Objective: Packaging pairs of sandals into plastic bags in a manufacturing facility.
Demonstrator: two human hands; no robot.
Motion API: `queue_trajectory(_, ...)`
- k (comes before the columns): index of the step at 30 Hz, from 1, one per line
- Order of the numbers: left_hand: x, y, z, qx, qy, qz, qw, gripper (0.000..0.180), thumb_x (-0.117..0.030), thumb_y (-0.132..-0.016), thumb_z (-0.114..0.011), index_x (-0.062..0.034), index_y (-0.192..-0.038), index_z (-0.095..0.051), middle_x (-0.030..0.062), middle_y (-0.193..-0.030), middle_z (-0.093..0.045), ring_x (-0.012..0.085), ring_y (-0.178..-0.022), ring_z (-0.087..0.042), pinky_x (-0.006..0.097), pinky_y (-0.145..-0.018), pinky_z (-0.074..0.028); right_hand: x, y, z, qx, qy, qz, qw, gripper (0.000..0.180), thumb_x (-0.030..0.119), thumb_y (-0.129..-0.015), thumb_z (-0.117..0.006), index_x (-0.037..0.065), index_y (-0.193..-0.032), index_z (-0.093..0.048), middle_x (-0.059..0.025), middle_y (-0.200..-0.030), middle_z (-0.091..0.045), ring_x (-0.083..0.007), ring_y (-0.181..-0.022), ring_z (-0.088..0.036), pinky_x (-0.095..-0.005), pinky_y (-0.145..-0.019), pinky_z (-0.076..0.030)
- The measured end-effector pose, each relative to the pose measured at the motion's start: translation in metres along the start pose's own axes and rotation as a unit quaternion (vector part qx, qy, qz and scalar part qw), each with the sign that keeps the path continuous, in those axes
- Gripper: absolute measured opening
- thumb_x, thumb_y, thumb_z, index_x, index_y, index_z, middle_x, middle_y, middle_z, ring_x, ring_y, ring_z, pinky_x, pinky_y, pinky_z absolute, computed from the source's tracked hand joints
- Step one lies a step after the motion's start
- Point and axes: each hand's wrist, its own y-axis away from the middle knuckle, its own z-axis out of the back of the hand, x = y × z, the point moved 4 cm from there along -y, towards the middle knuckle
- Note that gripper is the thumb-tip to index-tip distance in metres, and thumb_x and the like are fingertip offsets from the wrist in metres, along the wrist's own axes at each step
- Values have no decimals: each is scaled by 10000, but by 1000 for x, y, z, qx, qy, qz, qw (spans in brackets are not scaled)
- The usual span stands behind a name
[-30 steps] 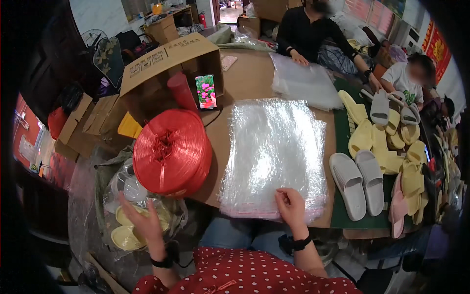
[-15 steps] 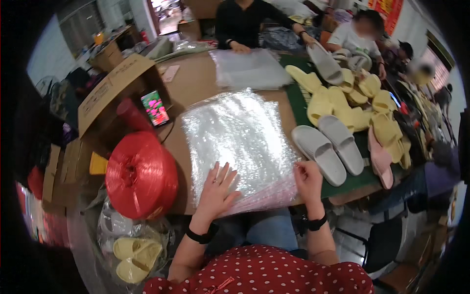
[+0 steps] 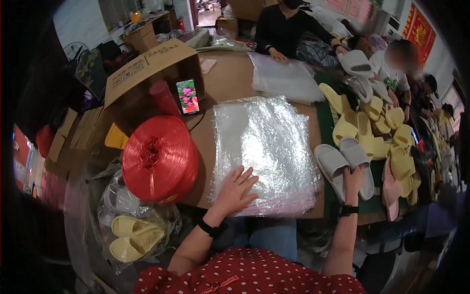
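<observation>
My left hand [image 3: 237, 192] lies open, fingers spread, on the near left part of a stack of clear plastic bags [image 3: 274, 132]. Pinkish edges show along the stack's near side. To the right of it, my right hand [image 3: 353, 185] reaches onto a pair of grey slippers [image 3: 363, 185] lying side by side on a green mat. Its fingers close on their inner sides at the strap openings, with the fingertips partly hidden. Both slippers still rest on the mat.
Yellow slippers [image 3: 345, 128] and a pink one [image 3: 390, 188] crowd the right side. A red twine roll [image 3: 159, 161], a cardboard box [image 3: 147, 68] and a lit phone [image 3: 188, 97] stand left. Across the table, a person holds a grey slipper [image 3: 356, 63] beside more bags [image 3: 281, 78].
My right hand has left the corner of the bag stack and moved right onto the grey slippers. The stack's near right corner now lies flatter. My view has shifted left.
</observation>
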Motion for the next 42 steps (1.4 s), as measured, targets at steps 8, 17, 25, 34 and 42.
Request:
queue_trajectory(8,1,1,0,0,3,-1,1000,559,-439,-895,-638,-165,-1374,-551,127,-1519,-422,387,-1426,-315,507,-1175,-226,12,5,43,-105,-109,83,985,180,49,-810,-638,-67,-938,-588,-204,-935,-553,-381,-814,-549,-436,-700,-449)
queue_trajectory(17,2,1,1,0,20,12,1000,550,-442,-898,-626,-149,-1359,-556,132,-1520,-414,399,-1417,-324,513,-1181,-224,160,78,78,12,-509,146,848,500,-24,-858,-572,-20,-1352,-493,-150,-1309,-540,-246,-1186,-551,-311,-987,-433)
queue_trajectory(25,5,0,-7,3,-24,-12,1000,564,-393,-866,-666,-92,-1331,-561,145,-1458,-462,393,-1414,-317,525,-1179,-228,222,115,2,154,-317,246,903,323,146,-832,-708,-43,-1038,-547,-253,-1021,-525,-434,-966,-529,-476,-800,-457)
queue_trajectory(34,4,1,-4,-1,-42,-5,999,573,-413,-860,-665,-106,-1332,-562,138,-1450,-474,391,-1401,-336,528,-1166,-254,220,114,-24,127,-105,295,941,289,261,-854,-645,-14,-928,-596,-208,-917,-595,-388,-885,-590,-480,-779,-503)
queue_trajectory(42,0,-1,-2,-6,-15,-6,1000,577,-454,-883,-629,-153,-1369,-553,117,-1511,-429,387,-1415,-327,525,-1164,-246,180,97,-19,117,-158,200,960,232,196,-855,-636,-27,-836,-579,-230,-883,-590,-414,-867,-575,-504,-768,-469)
